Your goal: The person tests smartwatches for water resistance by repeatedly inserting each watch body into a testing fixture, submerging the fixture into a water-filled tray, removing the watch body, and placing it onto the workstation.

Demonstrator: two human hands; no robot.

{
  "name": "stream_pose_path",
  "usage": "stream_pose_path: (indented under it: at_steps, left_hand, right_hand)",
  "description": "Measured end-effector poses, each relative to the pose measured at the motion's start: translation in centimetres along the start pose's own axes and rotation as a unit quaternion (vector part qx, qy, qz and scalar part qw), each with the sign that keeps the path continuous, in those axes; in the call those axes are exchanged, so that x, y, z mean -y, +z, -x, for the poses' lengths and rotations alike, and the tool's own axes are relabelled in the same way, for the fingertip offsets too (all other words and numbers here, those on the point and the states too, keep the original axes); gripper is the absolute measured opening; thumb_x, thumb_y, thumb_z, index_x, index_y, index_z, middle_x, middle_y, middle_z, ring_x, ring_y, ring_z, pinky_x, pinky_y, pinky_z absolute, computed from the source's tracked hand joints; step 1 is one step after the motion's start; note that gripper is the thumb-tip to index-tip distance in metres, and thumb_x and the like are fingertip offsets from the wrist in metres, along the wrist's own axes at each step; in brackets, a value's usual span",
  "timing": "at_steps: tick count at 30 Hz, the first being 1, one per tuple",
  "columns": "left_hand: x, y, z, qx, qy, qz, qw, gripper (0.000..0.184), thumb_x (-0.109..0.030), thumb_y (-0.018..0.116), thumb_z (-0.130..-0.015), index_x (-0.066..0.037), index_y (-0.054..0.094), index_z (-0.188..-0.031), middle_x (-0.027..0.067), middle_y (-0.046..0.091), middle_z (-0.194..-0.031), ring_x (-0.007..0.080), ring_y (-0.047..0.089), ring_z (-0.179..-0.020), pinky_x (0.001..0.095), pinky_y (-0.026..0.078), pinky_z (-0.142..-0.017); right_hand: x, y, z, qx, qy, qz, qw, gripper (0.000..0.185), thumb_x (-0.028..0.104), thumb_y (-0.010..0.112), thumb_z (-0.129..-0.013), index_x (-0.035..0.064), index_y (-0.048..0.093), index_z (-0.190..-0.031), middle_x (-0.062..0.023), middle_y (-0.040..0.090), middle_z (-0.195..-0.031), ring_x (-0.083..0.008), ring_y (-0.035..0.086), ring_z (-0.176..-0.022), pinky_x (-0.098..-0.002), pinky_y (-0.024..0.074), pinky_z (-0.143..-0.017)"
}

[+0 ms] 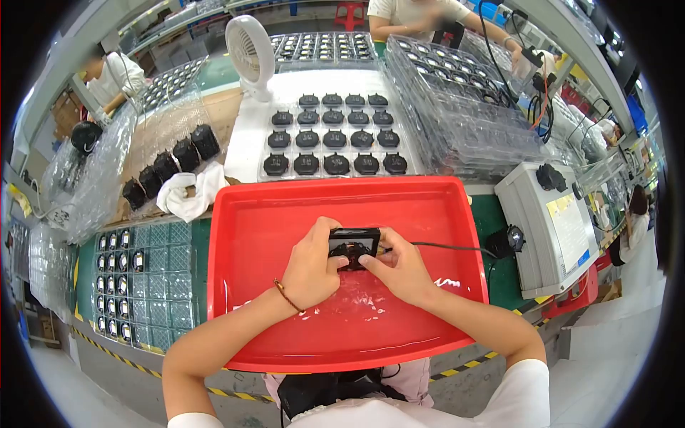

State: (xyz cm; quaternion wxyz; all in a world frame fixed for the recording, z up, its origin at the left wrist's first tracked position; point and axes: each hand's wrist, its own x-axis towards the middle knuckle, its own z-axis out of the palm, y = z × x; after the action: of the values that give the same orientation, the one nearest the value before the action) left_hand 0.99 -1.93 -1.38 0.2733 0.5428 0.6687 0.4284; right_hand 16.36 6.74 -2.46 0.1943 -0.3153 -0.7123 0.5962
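Two hands, the left (312, 267) and the right (407, 272), grip a black device (354, 246) at frame centre, thumbs on its face. The red tray's (253, 221) bare floor leaves room beyond both hands. Its upper rim runs just below the black parts (335, 138); a cable (453, 247) crosses its right rim.

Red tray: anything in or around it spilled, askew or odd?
No spill or damage seen. Oddest: a cable runs over the red tray toward the black device between left hand and right hand, though glints inside suggest liquid. A white cloth lies crumpled by the tray's far-left corner.
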Motion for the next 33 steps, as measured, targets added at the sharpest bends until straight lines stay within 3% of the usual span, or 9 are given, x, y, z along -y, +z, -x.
stream_pose_path:
  at_steps: [2, 9, 15, 18, 21, 24, 26, 28, 33]
  left_hand:
    - [-1.1, -0.5, 0.2, -0.035, 0.063, -0.025, 0.997, 0.037, 0.010, 0.058, -0.067, -0.002, 0.042, -0.099, 0.0176, 0.054, -0.085, 0.0318, 0.058, -0.081, 0.0349, 0.045, -0.070]
    - [-1.8, -1.3, 0.2, -0.044, 0.133, -0.045, 0.989, 0.036, 0.010, 0.057, -0.067, -0.002, 0.043, -0.098, 0.0153, 0.052, -0.089, 0.0307, 0.058, -0.080, 0.0338, 0.046, -0.069]
    - [-1.8, -1.6, 0.0, -0.067, 0.220, -0.034, 0.972, 0.035, 0.010, 0.057, -0.067, -0.001, 0.044, -0.098, 0.0142, 0.052, -0.087, 0.0297, 0.057, -0.080, 0.0316, 0.046, -0.070]
    - [-2.4, -2.0, 0.2, -0.108, 0.167, -0.024, 0.980, 0.035, 0.009, 0.059, -0.068, 0.000, 0.044, -0.099, 0.0139, 0.052, -0.088, 0.0243, 0.058, -0.082, 0.0300, 0.046, -0.072]
    - [-0.8, -2.1, -0.6, -0.181, 0.116, 0.041, 0.976, 0.034, 0.006, 0.058, -0.072, -0.001, 0.041, -0.101, 0.0150, 0.054, -0.091, 0.0276, 0.057, -0.085, 0.0313, 0.046, -0.069]
    - [0.0, -2.4, -1.5, -0.174, -0.001, 0.391, 0.904, 0.032, -0.003, 0.056, -0.081, -0.001, 0.036, -0.107, 0.0104, 0.053, -0.099, 0.0173, 0.056, -0.090, 0.0270, 0.048, -0.075]
    - [-0.7, -2.7, -1.2, -0.153, -0.056, 0.450, 0.878, 0.033, -0.003, 0.055, -0.082, -0.002, 0.036, -0.108, 0.0106, 0.052, -0.101, 0.0176, 0.056, -0.091, 0.0290, 0.050, -0.075]
    - [-0.6, -2.0, -1.1, -0.118, -0.107, 0.505, 0.848, 0.034, -0.006, 0.055, -0.083, -0.003, 0.035, -0.110, 0.0114, 0.051, -0.103, 0.0188, 0.056, -0.093, 0.0349, 0.052, -0.074]
    - [-2.9, -1.4, -0.1, -0.038, -0.071, 0.540, 0.838, 0.034, -0.007, 0.055, -0.084, -0.002, 0.034, -0.110, 0.0127, 0.050, -0.105, 0.0207, 0.056, -0.096, 0.0351, 0.052, -0.077]
  right_hand:
    - [0.0, 0.0, 0.0, -0.026, -0.081, 0.033, 0.996, 0.030, 0.000, 0.059, -0.077, 0.0004, 0.047, -0.105, -0.0063, 0.053, -0.097, -0.0108, 0.054, -0.085, -0.0242, 0.0450, -0.078]
    - [2.1, -0.3, 0.5, -0.049, -0.096, 0.018, 0.994, 0.034, 0.000, 0.061, -0.076, 0.0000, 0.047, -0.107, -0.0060, 0.054, -0.098, -0.0115, 0.055, -0.088, -0.0254, 0.0467, -0.078]
    - [2.0, -1.3, 0.3, -0.037, -0.216, 0.129, 0.967, 0.038, 0.001, 0.062, -0.075, -0.0008, 0.047, -0.109, -0.0105, 0.056, -0.102, -0.0173, 0.058, -0.091, -0.0292, 0.0470, -0.081]
    - [2.9, -1.1, 0.4, -0.048, -0.207, 0.194, 0.958, 0.038, 0.004, 0.061, -0.076, 0.0000, 0.047, -0.110, -0.0137, 0.055, -0.108, -0.0232, 0.057, -0.097, -0.0330, 0.0455, -0.084]
    - [3.5, -0.4, 0.6, -0.094, -0.235, 0.048, 0.966, 0.038, 0.005, 0.059, -0.077, 0.0012, 0.046, -0.112, -0.0161, 0.054, -0.111, -0.0286, 0.054, -0.103, -0.0362, 0.0428, -0.088]
    - [3.6, -0.6, 0.7, -0.142, -0.337, 0.153, 0.918, 0.037, 0.002, 0.057, -0.073, 0.0023, 0.050, -0.110, -0.0174, 0.053, -0.113, -0.0332, 0.049, -0.109, -0.0394, 0.0403, -0.090]
    - [3.3, -1.1, 0.9, 0.022, -0.470, 0.300, 0.830, 0.036, 0.001, 0.057, -0.068, 0.0028, 0.055, -0.104, -0.0171, 0.051, -0.117, -0.0344, 0.047, -0.111, -0.0442, 0.0383, -0.092]
    - [3.6, 0.0, 1.2, 0.137, -0.511, 0.285, 0.799, 0.035, 0.001, 0.057, -0.064, 0.0025, 0.057, -0.099, -0.0161, 0.047, -0.122, -0.0352, 0.042, -0.116, -0.0495, 0.0336, -0.095]
    - [3.3, 1.7, 2.5, 0.224, -0.533, 0.281, 0.766, 0.030, -0.001, 0.055, -0.065, 0.0015, 0.059, -0.096, -0.0165, 0.042, -0.127, -0.0369, 0.031, -0.124, -0.0513, 0.0246, -0.101]
